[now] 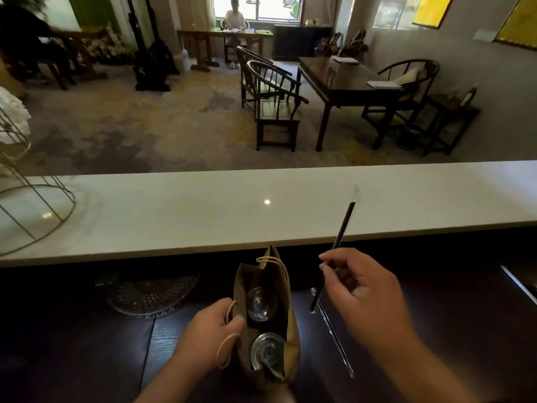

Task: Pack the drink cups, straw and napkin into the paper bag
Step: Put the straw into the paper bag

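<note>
Straw [343, 225], right of centre: thin, light, likely stiff; right hand [363, 289] pinches its middle. Left hand [209, 335] grips the paper bag [290, 338] rim.

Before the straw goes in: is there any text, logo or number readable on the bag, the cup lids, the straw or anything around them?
No readable text anywhere in this view.
Paper bag: plain brown, no print visible.
Cup lids: raised rings only, no lettering legible.
Straw, held in the right hand: dark, unmarked.
Papers on the far tables: too small and blurred to read.
Yellow wall panels: no legible characters.
</note>
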Available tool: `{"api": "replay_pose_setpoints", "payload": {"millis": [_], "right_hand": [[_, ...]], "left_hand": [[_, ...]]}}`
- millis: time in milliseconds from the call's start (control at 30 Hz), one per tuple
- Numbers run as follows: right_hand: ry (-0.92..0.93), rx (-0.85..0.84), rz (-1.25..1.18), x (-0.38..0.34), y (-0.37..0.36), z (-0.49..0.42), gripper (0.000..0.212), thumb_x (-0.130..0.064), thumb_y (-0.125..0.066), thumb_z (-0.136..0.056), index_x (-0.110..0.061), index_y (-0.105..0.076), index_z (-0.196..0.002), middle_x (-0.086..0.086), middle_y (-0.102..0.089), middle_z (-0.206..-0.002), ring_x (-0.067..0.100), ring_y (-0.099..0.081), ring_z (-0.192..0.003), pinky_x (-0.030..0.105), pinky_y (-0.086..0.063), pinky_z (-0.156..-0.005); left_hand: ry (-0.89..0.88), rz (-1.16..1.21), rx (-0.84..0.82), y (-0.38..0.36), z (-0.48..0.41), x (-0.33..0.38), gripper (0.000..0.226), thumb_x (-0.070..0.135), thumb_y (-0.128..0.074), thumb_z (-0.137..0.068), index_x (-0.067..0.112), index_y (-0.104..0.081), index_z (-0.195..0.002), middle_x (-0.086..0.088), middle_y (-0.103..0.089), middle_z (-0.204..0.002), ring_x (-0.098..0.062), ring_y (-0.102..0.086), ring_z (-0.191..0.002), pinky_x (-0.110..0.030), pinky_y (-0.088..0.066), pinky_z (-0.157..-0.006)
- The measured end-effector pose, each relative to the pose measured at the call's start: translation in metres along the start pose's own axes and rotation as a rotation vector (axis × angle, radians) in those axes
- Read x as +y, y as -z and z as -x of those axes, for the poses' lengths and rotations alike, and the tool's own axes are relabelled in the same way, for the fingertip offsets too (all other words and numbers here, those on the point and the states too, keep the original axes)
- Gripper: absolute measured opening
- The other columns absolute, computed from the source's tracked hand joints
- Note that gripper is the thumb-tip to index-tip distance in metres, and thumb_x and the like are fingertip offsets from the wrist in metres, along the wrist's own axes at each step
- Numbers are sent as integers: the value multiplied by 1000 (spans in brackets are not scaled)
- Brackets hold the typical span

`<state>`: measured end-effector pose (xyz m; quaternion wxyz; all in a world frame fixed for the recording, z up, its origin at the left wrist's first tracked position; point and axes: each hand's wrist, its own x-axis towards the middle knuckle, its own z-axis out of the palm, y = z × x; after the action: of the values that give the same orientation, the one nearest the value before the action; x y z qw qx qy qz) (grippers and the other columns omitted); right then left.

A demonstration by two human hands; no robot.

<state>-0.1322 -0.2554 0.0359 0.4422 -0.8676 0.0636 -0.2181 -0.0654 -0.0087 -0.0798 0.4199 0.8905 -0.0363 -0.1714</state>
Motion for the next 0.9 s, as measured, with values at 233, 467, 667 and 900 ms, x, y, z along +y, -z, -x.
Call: {"api": "replay_pose_setpoints", "payload": {"millis": [233, 467, 667, 900], "right_hand": [[297, -434, 406, -19, -48, 12, 29, -37, -54, -96, -36, -62, -125, -21, -65, -118, -2, -60, -106, 21, -52, -89], [118, -939, 799, 0, -100, 11, 25, -22, -48, -97, -21, -57, -120, 5, -64, -116, 29, -61, -105, 48, -55, -83], [-46, -1302, 1048, 3, -139, -8, 31, -14, -57, -99, -12, -60, -130, 11, -62, -129, 34, -60, -117, 49, -51, -93], [-253, -1340, 916, 24, -166, -24, 45, -13, -59, -100, -11, -51, -145, 14, -54, -142, 35, -51, -130, 45, -42, -106]], "left_hand": [[-10, 15, -20, 0, 0, 2, 28, 54, -54, -73, 29, -63, -81, 8, -72, -71, -8, -63, -62, -37, -52, -63], [-15, -39, -14, 0, 0, 0, 25, 53, -52, -74, 31, -61, -83, 3, -70, -70, -14, -67, -69, -40, -55, -67], [-37, -27, -10, -2, 2, 0, 13, 51, -53, -77, 41, -58, -71, 10, -65, -64, -10, -60, -62, -34, -46, -61], [-33, -33, -2, -2, 0, -3, 22, 53, -51, -76, 32, -58, -75, 4, -67, -67, -15, -65, -68, -39, -53, -66]]}}
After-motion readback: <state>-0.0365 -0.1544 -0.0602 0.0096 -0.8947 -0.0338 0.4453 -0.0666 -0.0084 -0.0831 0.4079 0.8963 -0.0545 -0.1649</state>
